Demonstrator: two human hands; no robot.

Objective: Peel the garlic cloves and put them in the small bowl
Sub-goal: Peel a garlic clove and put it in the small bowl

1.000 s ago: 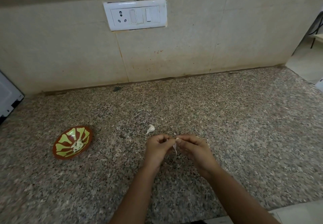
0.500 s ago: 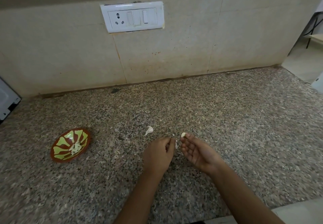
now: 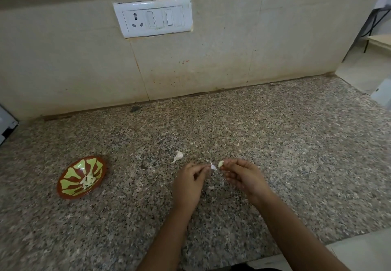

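tabletop (image 3: 275,144) | small bowl (image 3: 70,178) far left, peeled cloves inside | left grip (image 3: 188,184) nearer bowl, seems to pinch skin scrap (image 3: 213,166) | right grip (image 3: 243,175) pinches peeled clove (image 3: 220,164), long axis near upright; bowl lies leftward beyond left grip
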